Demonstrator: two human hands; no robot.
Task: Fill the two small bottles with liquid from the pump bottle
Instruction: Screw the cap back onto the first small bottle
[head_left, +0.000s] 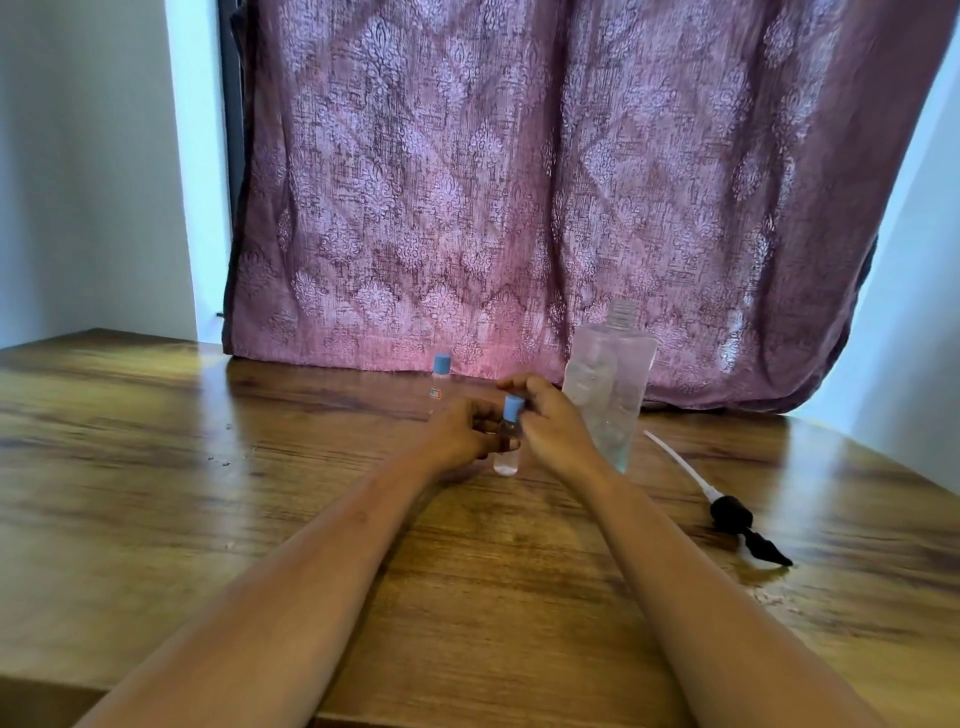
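Broad wooden worktop (260, 467), running back to a patterned curtain (519, 182) that closes off the far edge. Plenty of bare room to the left and toward the near edge; less to the right.

Large clear pump bottle (608, 389), upright just right of the hands, neck open, pump gone from it. Pump head (737, 519) lying flat on the worktop well to the right, long axis slanting, white dip tube (675, 460) pointing back toward the big bottle.

Left hand (462, 436) wrapped round the body of a small bottle (506, 457), grip pinching it, base on or just above the worktop; hard to tell which. Right hand (550, 426) closed in from the other side, fingertips up at the blue cap (514, 407), grip pressed onto it. Bottle long axis upright, sitting directly between both hands, pump bottle just beyond the right wrist.

Second small bottle (440, 382), blue-capped and upright, further back and left, near the curtain, apart from the left hand.

Likely a cap being twisted, on or off not clear. Liquid level inside blurred, perhaps a little at the bottom. Main hazard: right forearm close to the uncapped big bottle, easily knocked.
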